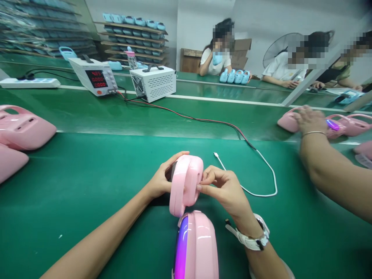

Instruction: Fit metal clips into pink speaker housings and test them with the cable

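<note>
A glossy pink plastic device (186, 182) with a handle loop stands upright on the green belt (101, 174) right in front of me. My left hand (162, 178) grips its left side, thumb over the top. My right hand (222, 186), wearing a white wristwatch, pinches its right edge with the fingertips. Its lower body (200, 244) runs toward me and shows a glowing purple strip on the left. A white charging cable (261, 174) lies loose just right of my right hand.
More pink devices (23, 128) lie at the left edge. A co-worker's arm (328, 166) reaches over pink devices (345, 124) at right. A power supply (94, 75), a white box (154, 81) and a power strip (29, 82) sit behind. Other people sit at the far bench.
</note>
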Available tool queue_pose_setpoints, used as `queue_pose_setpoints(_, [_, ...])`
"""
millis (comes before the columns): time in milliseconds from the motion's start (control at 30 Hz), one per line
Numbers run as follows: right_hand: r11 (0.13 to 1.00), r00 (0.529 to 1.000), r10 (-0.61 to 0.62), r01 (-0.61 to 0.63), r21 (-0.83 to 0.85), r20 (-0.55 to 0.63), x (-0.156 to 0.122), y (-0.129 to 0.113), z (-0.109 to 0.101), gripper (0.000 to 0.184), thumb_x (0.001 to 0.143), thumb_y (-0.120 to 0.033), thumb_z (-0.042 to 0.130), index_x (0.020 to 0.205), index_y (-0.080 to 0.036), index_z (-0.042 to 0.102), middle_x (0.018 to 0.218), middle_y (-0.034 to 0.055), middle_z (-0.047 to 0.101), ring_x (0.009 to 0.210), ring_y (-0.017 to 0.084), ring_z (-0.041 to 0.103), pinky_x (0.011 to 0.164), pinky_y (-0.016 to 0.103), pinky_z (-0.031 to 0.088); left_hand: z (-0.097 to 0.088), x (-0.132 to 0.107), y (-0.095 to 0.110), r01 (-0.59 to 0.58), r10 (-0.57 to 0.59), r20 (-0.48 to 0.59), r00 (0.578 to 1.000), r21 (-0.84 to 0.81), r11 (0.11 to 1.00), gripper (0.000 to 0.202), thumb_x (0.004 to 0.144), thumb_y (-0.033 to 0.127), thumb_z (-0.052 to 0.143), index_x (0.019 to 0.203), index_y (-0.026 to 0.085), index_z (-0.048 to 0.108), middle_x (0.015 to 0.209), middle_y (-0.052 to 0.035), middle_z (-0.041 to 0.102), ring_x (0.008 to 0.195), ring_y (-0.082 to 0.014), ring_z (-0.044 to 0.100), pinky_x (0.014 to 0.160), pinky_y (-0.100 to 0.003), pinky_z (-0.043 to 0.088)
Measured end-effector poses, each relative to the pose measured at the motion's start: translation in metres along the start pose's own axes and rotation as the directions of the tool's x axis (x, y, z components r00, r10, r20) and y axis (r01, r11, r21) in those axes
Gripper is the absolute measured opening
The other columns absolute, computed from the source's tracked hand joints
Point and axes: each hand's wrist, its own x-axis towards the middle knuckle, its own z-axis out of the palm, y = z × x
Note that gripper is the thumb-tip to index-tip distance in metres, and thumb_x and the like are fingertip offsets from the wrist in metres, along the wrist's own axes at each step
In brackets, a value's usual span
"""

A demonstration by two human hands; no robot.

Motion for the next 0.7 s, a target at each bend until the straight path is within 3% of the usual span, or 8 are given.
queue_pose_setpoints(233, [1.000, 0.998, -0.018, 0.017, -0.020, -0.062, 0.007, 0.001, 0.005, 0.026, 0.052, -0.029, 0.084, 0.053, -0.017, 0.061, 0.064, -0.0006, 0.059, 0.064, 0.012, 0.055, 0.062, 0.025, 0.047, -0.001, 0.006, 0.000, 0.036, -0.037, -0.089, 0.995, -0.004, 0.999, 0.092, 0.044, 0.048, 0.084, 0.125, 0.014, 0.054, 0.124, -0.0131, 0.059, 0.114, -0.0364, 0.053, 0.099, -0.042, 0.043])
queue_pose_setpoints(467, [0.987, 1.000, 0.011, -0.014, -0.158, -0.020, 0.015, -0.015, 0.000, 0.036, 0.039, -0.034, 0.088, 0.051, -0.016, 0.059, 0.058, -0.0002, 0.063, 0.056, 0.013, 0.057, 0.060, 0.028, 0.046, 0.006, 0.005, -0.002, -0.042, 0.041, -0.159, 0.986, -0.005, 0.999, 0.080, 0.049, 0.038, 0.079, 0.122, 0.014, 0.056, 0.126, -0.0107, 0.060, 0.115, -0.0331, 0.054, 0.095, -0.035, 0.045])
queue_pose_setpoints(700, [0.971, 0.995, -0.047, 0.024, -0.240, -0.093, -0.035, -0.030, -0.006, 0.032, 0.065, -0.046, 0.075, 0.079, -0.018, 0.068, 0.080, 0.0026, 0.068, 0.074, 0.015, 0.063, 0.072, 0.030, 0.048, 0.009, 0.006, -0.011, -0.119, 0.107, -0.193, 0.975, -0.050, 0.992, 0.077, 0.051, 0.033, 0.072, 0.121, 0.009, 0.054, 0.117, -0.0116, 0.063, 0.109, -0.0302, 0.056, 0.087, -0.032, 0.048])
